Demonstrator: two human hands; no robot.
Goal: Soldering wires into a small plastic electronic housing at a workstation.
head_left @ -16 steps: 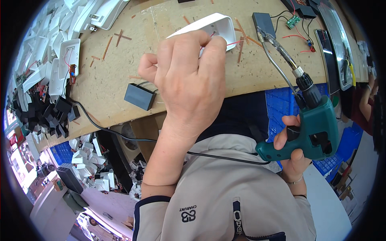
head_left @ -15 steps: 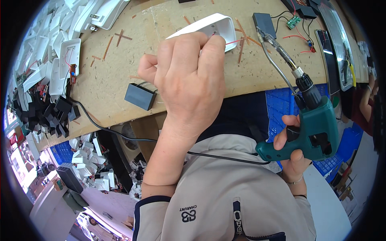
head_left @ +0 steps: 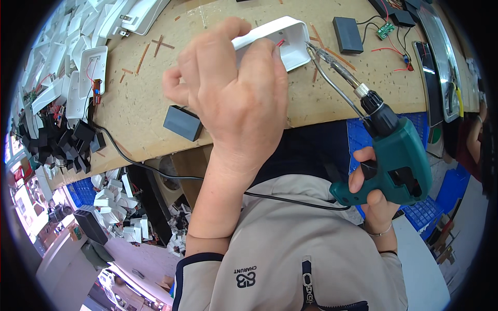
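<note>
My left hand (head_left: 233, 98) is over a white plastic casing (head_left: 296, 44) on the bench, fingers curled at its near left wall and thumb inside it. A short bit of red wire (head_left: 280, 42) shows by the thumb tip; the hand hides the rest. My right hand (head_left: 371, 181) grips the handle of a green soldering gun (head_left: 402, 160), a finger at its trigger. The gun's metal tip (head_left: 311, 47) is at the casing's right rim; whether they touch I cannot tell. A dark grey box (head_left: 182, 123) lies left of my left wrist.
Another dark box (head_left: 348, 35) with wires and a green circuit board (head_left: 385, 30) lies at the back right. White casings (head_left: 93, 67) and black boxes (head_left: 62, 147) pile up at the left. Brown strips (head_left: 142, 58) litter the bench. The gun's black cord (head_left: 166, 178) crosses before me.
The soldering gun has swung left, its tip going from beside the dark box to the casing's rim. My left hand has shifted slightly left, fingers rearranged. Less red wire shows.
</note>
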